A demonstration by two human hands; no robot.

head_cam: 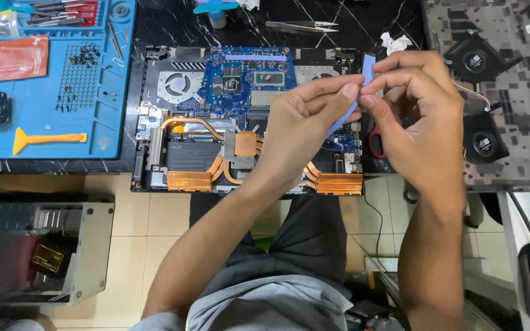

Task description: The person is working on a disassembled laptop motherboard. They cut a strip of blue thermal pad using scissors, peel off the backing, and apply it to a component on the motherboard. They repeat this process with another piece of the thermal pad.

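Above the opened laptop (246, 116) on the bench (363, 24), left hand (302, 122) and right hand (418, 116) both pinch a pale blue thermal pad strip (368, 66) between fingertips; red-handled scissors (376, 142) beneath, tweezers (302, 26) far.

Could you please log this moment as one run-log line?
left hand: pinching blue strip | right hand: pinching same strip | below: opened laptop, copper heatpipes exposed | tweezers behind
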